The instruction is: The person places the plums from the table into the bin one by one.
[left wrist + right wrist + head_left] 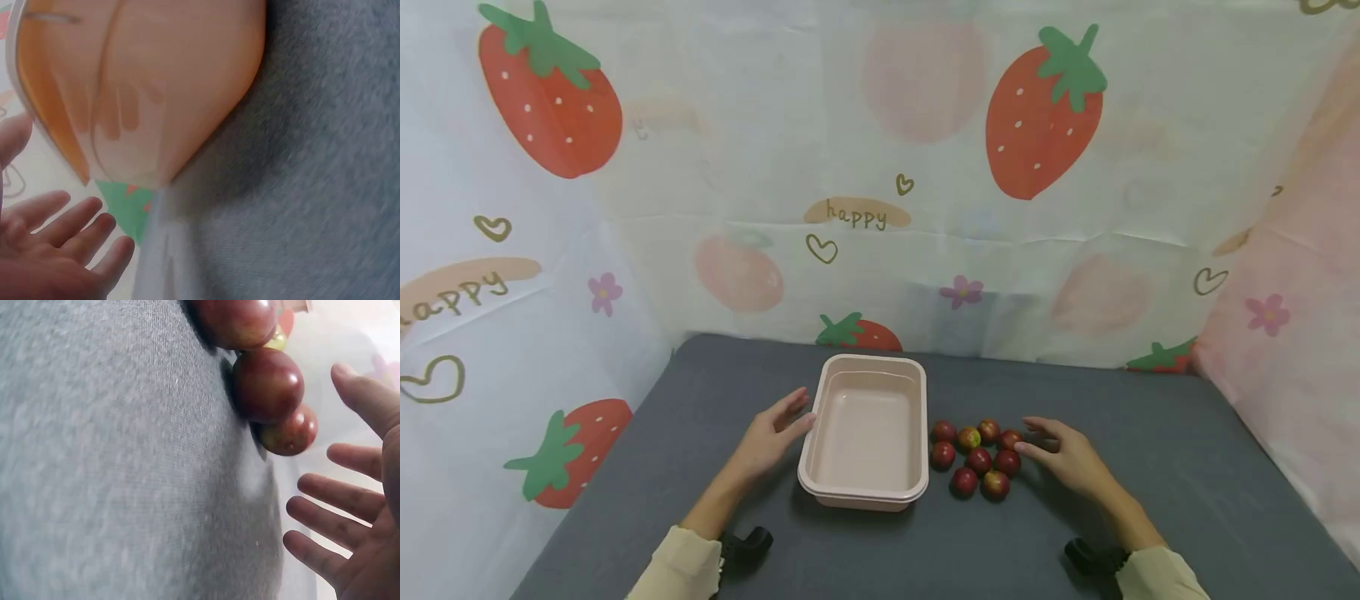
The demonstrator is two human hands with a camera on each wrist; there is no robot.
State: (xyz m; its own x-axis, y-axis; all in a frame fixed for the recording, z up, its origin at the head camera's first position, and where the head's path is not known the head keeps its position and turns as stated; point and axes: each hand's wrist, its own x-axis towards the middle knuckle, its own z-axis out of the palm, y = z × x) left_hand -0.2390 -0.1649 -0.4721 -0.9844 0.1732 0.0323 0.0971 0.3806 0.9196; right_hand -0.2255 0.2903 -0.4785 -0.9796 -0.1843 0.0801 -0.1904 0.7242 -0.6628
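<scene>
A pale pink rectangular plastic tub (871, 493) stands upright on the dark grey table, with nothing inside it. Beside its left wall is my left hand (769, 435), fingers spread and relaxed; the left wrist view shows the hand (62, 250) close to the tub's side (187, 75), holding nothing. Right of the tub lies a loose cluster of several dark red plums (978, 461), one of them partly yellow-green (969, 438). My right hand (1070, 457) hovers at the cluster's right edge with its fingers loosely extended. In the right wrist view, a gap separates that hand (356, 506) from the plums (269, 384).
The grey table (715, 367) extends around the tub and fruit. A white cloth with strawberry prints (1045, 117) hangs behind and at the left, and pinkish cloth (1292, 400) at the right. Black wrist mounts (748, 546) sit below both hands.
</scene>
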